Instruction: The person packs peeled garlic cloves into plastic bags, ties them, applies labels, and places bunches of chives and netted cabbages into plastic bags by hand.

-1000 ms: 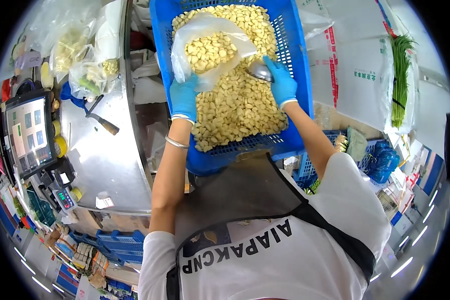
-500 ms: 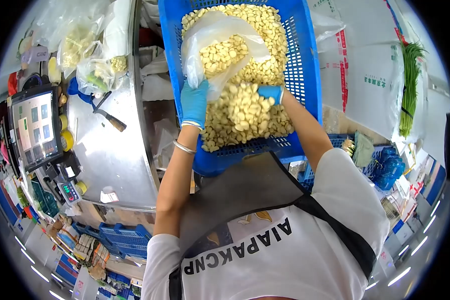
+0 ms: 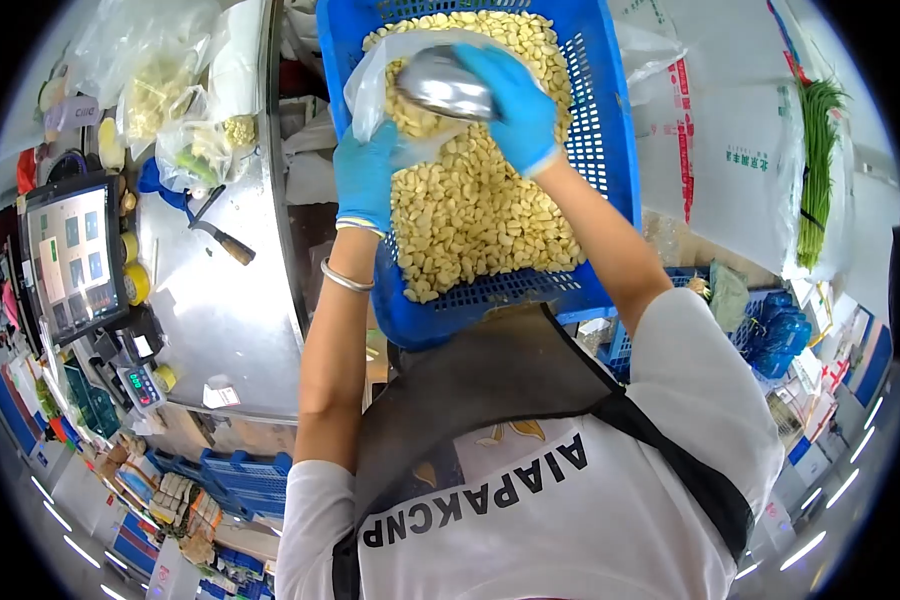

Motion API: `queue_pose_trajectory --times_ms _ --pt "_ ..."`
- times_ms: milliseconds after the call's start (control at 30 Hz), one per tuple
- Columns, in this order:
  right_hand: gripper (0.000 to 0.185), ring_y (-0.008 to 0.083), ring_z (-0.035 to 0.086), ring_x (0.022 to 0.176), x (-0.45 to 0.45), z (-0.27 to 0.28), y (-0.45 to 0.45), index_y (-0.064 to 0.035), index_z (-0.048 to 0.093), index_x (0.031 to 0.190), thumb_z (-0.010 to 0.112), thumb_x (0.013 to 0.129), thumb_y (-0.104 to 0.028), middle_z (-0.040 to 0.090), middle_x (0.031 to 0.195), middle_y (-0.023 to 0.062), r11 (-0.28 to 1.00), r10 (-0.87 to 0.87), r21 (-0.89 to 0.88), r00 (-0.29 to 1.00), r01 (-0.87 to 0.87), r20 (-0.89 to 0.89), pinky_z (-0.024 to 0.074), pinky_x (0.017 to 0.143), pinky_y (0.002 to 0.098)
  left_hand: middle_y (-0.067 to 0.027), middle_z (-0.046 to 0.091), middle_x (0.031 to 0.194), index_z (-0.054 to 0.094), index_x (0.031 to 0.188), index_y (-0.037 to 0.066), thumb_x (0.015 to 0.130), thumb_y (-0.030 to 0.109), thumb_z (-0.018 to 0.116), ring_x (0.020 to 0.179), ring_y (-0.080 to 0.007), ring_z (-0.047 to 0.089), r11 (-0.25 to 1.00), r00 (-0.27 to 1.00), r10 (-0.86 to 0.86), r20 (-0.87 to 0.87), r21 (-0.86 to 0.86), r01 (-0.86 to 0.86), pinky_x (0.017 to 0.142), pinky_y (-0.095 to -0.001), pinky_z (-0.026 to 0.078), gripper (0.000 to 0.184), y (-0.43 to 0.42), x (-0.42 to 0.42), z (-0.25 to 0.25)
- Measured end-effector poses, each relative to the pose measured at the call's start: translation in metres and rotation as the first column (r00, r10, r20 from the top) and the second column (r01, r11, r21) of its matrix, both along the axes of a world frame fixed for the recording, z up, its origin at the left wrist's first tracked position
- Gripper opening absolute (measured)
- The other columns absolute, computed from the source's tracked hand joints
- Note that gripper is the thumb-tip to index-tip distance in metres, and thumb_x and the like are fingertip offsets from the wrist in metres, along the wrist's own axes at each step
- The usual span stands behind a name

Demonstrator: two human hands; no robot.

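A blue plastic crate holds a thick layer of peeled garlic cloves. At its far left part, my gloved left hand is closed on the near edge of a clear plastic bag. My gloved right hand grips a shiny metal bowl, tipped over the bag's mouth with its rounded underside toward me. Some cloves show inside the bag just below the bowl. The bowl's inside is hidden from view, and so are some of my fingertips.
Left of the crate stands a metal counter with a wooden-handled knife, bagged vegetables, a touchscreen and a small digital display. White packages and a bundle of long green stalks lie to the right.
My right hand has risen from the cloves to the bag, and the metal bowl, previously heaped with garlic, is now tipped over its mouth. My left hand has shifted slightly left with the bag.
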State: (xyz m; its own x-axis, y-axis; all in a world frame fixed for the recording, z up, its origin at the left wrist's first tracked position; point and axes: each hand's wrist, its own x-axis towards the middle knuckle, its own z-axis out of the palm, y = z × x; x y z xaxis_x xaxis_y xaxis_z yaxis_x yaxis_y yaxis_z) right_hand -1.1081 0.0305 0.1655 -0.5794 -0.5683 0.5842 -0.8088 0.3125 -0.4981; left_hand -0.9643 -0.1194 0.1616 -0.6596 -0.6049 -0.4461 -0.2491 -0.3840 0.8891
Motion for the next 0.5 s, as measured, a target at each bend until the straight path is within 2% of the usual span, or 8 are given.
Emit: queue_pose_trajectory --times_ms 67,133,167,200,267,333,433,500 --pt "0.056 0.0342 0.061 0.101 0.014 -0.018 0.042 -0.0157 0.058 0.125 0.054 0.075 0.009 0.064 0.110 0.0132 0.991 -0.101 -0.063 0.962 0.121 0.255 0.0501 0.086 0.0381 -0.0073 0.063 0.090 0.061 0.109 -0.003 0.089 0.017 0.063 0.076 -0.0132 0.062 0.999 0.999 0.026 0.020 0.030 -0.027 0.069 -0.0244 0.052 0.028 -0.003 0.006 -0.009" --pt "0.053 0.0354 0.061 0.101 0.026 -0.069 0.085 -0.0151 0.058 0.126 0.053 0.078 0.008 0.064 0.113 0.0150 0.966 -0.259 0.082 0.889 0.246 0.378 0.0496 0.087 0.0402 -0.0066 0.063 0.086 0.059 0.111 -0.006 0.089 0.014 0.062 0.070 -0.0128 0.060 0.997 0.998 0.054 0.036 0.049 -0.056 0.066 -0.0253 0.051 0.029 -0.001 0.009 -0.013" --pt "0.051 0.0355 0.061 0.101 0.032 -0.103 0.103 -0.0140 0.057 0.126 0.053 0.079 0.005 0.063 0.114 0.0169 0.923 -0.340 0.330 0.819 0.197 0.462 0.0493 0.087 0.0411 -0.0062 0.063 0.084 0.058 0.111 -0.007 0.089 0.012 0.062 0.067 -0.0126 0.060 0.996 0.997 0.061 0.048 0.059 -0.064 0.065 -0.0258 0.050 0.030 0.002 0.010 -0.015" --pt "0.047 0.0356 0.061 0.100 0.040 -0.123 0.108 -0.0118 0.057 0.126 0.052 0.081 0.002 0.063 0.112 0.0186 0.872 -0.397 0.474 0.744 0.123 0.537 0.0491 0.087 0.0417 -0.0062 0.063 0.084 0.058 0.111 -0.007 0.089 0.013 0.062 0.068 -0.0123 0.060 0.997 0.998 0.059 0.034 0.037 -0.060 0.065 -0.0258 0.050 0.030 0.006 0.011 -0.018" --pt "0.040 0.0355 0.062 0.098 0.059 -0.154 0.105 -0.0062 0.056 0.124 0.051 0.085 -0.005 0.063 0.108 0.0216 0.758 -0.485 0.647 0.598 -0.076 0.638 0.0492 0.085 0.0427 -0.0062 0.063 0.085 0.058 0.111 -0.007 0.089 0.013 0.063 0.070 -0.0118 0.060 0.998 0.998 0.055 0.006 -0.024 -0.055 0.066 -0.0258 0.050 0.031 0.007 0.014 -0.022" --pt "0.043 0.0247 0.059 0.069 0.067 -0.204 0.102 -0.0049 0.053 0.130 0.046 0.088 -0.008 0.066 0.095 0.0172 0.766 -0.408 0.549 0.407 -0.334 0.817 0.0503 0.066 0.0363 -0.0056 0.064 0.087 0.060 0.111 -0.005 0.089 0.016 0.064 0.072 -0.0112 0.060 0.996 0.998 0.043 0.046 -0.075 -0.039 0.067 -0.0255 0.049 0.030 0.009 0.016 -0.015" --pt "0.049 0.0239 0.055 0.065 0.057 -0.247 0.098 -0.0025 0.043 0.138 0.046 0.091 -0.012 0.063 0.104 0.0221 0.425 -0.612 0.501 0.169 -0.753 0.773 0.0500 0.069 0.0352 -0.0056 0.065 0.092 0.061 0.112 -0.004 0.090 0.016 0.065 0.076 -0.0107 0.060 0.996 0.999 0.021 0.040 -0.088 -0.018 0.069 -0.0251 0.049 0.031 0.007 0.015 -0.021" --pt "0.054 0.0237 0.059 0.085 0.054 -0.244 0.113 -0.0088 0.033 0.145 0.042 0.092 -0.009 0.056 0.122 0.0227 0.576 -0.397 0.314 0.077 -0.755 0.915 0.0524 0.078 0.0362 -0.0063 0.064 0.090 0.060 0.110 -0.005 0.089 0.018 0.065 0.074 -0.0116 0.057 0.995 1.000 0.024 0.012 -0.093 -0.023 0.069 -0.0265 0.047 0.031 0.009 0.016 -0.016"
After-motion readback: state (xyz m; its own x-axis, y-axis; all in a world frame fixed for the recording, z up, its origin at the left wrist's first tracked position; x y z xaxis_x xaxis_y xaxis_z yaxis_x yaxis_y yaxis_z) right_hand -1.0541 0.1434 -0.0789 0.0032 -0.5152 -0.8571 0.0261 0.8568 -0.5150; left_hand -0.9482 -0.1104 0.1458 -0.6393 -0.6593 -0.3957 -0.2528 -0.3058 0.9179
